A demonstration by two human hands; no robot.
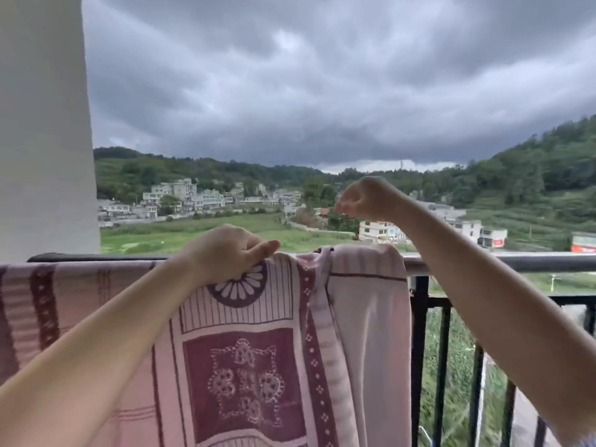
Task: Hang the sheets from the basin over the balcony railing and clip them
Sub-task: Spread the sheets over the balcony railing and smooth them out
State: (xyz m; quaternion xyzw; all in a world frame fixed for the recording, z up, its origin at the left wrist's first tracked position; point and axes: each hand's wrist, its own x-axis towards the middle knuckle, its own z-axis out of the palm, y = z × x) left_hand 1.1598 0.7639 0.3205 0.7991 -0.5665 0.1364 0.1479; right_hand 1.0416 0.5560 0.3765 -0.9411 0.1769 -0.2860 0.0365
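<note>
A pink and maroon patterned sheet (pixel 245 359) hangs over the balcony railing (pixel 516 262), covering it from the left edge to the middle. My left hand (pixel 225 253) presses on the sheet's top fold at the rail, fingers curled on the cloth. My right hand (pixel 367 198) is raised above the sheet's right end, clear of the rail, fingers pinched together; I cannot make out anything between them. No clip and no basin are in view.
A white pillar (pixel 45 124) stands at the left end of the rail. Black vertical bars (pixel 419 350) run below the bare right part of the railing. Beyond lie green fields, houses, hills and dark clouds.
</note>
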